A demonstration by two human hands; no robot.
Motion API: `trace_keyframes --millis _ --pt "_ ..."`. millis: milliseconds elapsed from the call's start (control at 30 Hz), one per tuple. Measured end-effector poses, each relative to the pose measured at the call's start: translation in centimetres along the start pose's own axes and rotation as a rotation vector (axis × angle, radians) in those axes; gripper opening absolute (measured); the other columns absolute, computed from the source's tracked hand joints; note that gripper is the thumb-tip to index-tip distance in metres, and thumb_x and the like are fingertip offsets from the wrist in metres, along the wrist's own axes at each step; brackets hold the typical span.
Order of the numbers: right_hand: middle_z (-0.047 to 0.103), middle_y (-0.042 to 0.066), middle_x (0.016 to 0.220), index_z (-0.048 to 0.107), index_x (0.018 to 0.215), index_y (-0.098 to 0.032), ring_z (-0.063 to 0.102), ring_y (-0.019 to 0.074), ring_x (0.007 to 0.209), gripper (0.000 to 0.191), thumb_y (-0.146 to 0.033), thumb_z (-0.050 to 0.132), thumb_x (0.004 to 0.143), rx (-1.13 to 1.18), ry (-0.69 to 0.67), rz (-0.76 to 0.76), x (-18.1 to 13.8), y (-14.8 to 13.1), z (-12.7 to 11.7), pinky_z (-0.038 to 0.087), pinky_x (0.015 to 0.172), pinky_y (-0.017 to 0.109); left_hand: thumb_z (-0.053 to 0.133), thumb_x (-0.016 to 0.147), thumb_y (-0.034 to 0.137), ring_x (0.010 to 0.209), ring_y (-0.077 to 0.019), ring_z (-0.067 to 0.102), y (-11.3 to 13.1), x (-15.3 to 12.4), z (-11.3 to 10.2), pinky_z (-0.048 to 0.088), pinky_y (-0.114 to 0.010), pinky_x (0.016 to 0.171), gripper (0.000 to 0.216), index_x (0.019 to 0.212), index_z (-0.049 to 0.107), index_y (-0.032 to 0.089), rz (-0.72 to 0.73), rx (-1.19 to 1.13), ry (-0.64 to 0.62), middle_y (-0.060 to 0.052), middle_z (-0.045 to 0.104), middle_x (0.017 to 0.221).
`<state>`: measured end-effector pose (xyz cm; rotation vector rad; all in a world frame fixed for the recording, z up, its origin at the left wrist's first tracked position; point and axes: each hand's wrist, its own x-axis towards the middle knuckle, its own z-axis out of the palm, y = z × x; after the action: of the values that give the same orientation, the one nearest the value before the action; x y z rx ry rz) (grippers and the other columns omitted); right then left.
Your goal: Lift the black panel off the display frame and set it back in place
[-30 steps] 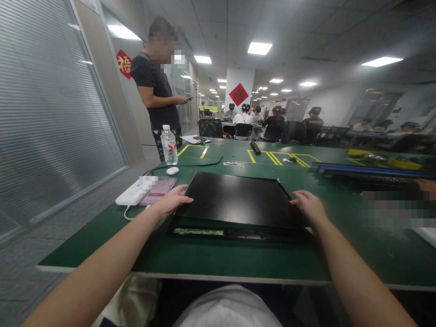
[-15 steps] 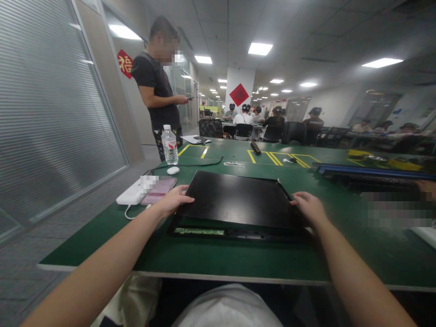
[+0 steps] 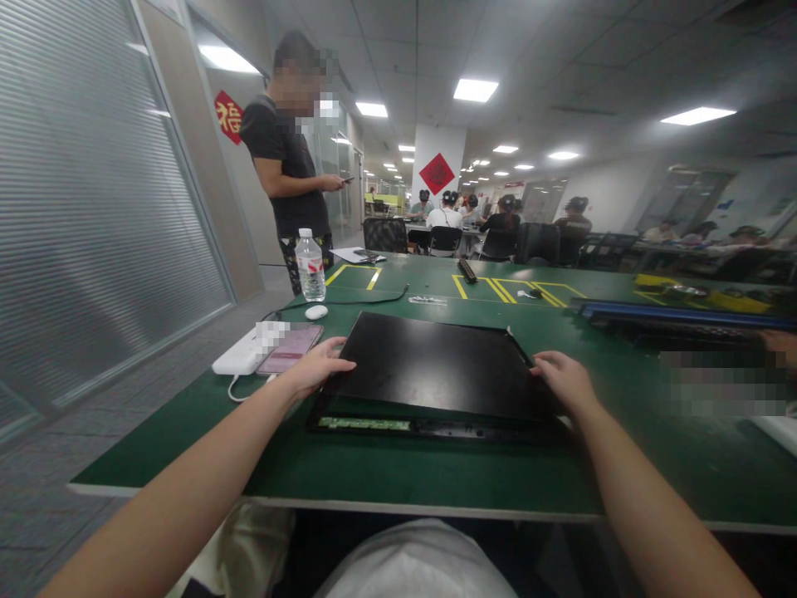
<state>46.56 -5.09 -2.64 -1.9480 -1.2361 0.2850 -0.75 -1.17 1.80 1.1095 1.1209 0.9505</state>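
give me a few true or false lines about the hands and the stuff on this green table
1. Both hands rest on the black panel, left hand at its left edge, right hand at its right edge. True.
2. The water bottle lies on its side. False: it stands upright.
3. A phone lies left of the panel. True.
4. The left hand holds the white mouse. False: the mouse lies apart, near the bottle.
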Motion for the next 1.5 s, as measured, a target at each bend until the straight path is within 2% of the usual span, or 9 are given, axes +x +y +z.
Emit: trace_keyframes --millis 300,767,900,1067,1167,1300,1500 --pt "0.076 0.007 0.078 0.071 0.102 -0.019 0.067 0.0233 0.076 0.037 -0.04 0.057 0.075 0.014 0.005 -0.003 -0.2 -0.2 0.0 0.044 0.069 0.032 0.077 0.063 0.002 0.079 -0.0227 0.076 0.4 -0.4 0.4 0.062 -0.034 0.08 0.061 0.119 0.056 0.018 -0.006 0.026 0.034 -0.001 0.077 0.081" --pt "0.076 0.006 0.08 0.072 0.098 -0.02 0.066 0.0221 0.074 0.034 -0.037 0.056 0.074 -0.012 -0.013 0.014 -0.5 -0.7 -0.2 0.045 0.069 0.032 0.079 0.062 0.001 0.092 -0.025 0.076 0.0 0.0 0.1 0.061 -0.034 0.086 0.063 0.119 0.06 0.019 0.008 0.008 0.001 -0.006 0.079 0.095" --pt "0.076 0.005 0.08 0.072 0.099 -0.021 0.066 0.0219 0.076 0.033 -0.035 0.057 0.073 -0.018 -0.02 0.04 -0.7 -1.0 -0.4 0.046 0.071 0.032 0.078 0.069 0.007 0.095 -0.023 0.075 0.1 0.0 0.1 0.06 -0.033 0.089 0.055 0.12 0.061 0.018 0.01 0.009 0.043 -0.007 0.079 0.098" --pt "0.076 0.005 0.08 0.069 0.108 -0.021 0.066 0.0228 0.075 0.039 -0.036 0.059 0.073 0.026 -0.013 0.046 -0.4 -0.5 -0.2 0.046 0.071 0.033 0.073 0.076 0.011 0.095 -0.0238 0.075 -0.1 0.3 -0.1 0.06 -0.034 0.087 0.051 0.125 0.06 0.016 0.022 -0.059 0.025 -0.01 0.078 0.103" --pt "0.076 0.005 0.08 0.068 0.11 -0.02 0.066 0.0234 0.076 0.041 -0.037 0.059 0.073 0.047 -0.015 0.037 -0.4 -0.3 -0.1 0.046 0.072 0.034 0.076 0.074 0.014 0.095 -0.0247 0.075 -0.4 0.7 -0.4 0.059 -0.036 0.087 0.054 0.126 0.061 0.016 0.053 -0.062 0.025 -0.011 0.077 0.106" --pt "0.076 0.005 0.08 0.068 0.109 -0.02 0.065 0.0221 0.074 0.04 -0.036 0.059 0.073 0.044 -0.01 0.029 -0.5 -0.5 -0.2 0.045 0.073 0.034 0.085 0.064 0.024 0.107 -0.0279 0.07 -0.8 1.2 -0.9 0.053 -0.041 0.098 0.058 0.119 0.067 0.015 0.167 -0.013 0.038 -0.013 0.075 0.116" --pt "0.076 0.004 0.08 0.067 0.111 -0.021 0.059 0.0187 0.061 0.042 -0.036 0.059 0.073 0.075 -0.031 0.055 -0.5 -0.4 -0.2 0.045 0.065 0.033 0.089 0.054 0.039 0.112 -0.0335 0.066 -0.9 1.5 -1.4 0.049 -0.047 0.1 0.066 0.113 0.071 0.014 0.234 0.157 0.073 -0.014 0.073 0.118"
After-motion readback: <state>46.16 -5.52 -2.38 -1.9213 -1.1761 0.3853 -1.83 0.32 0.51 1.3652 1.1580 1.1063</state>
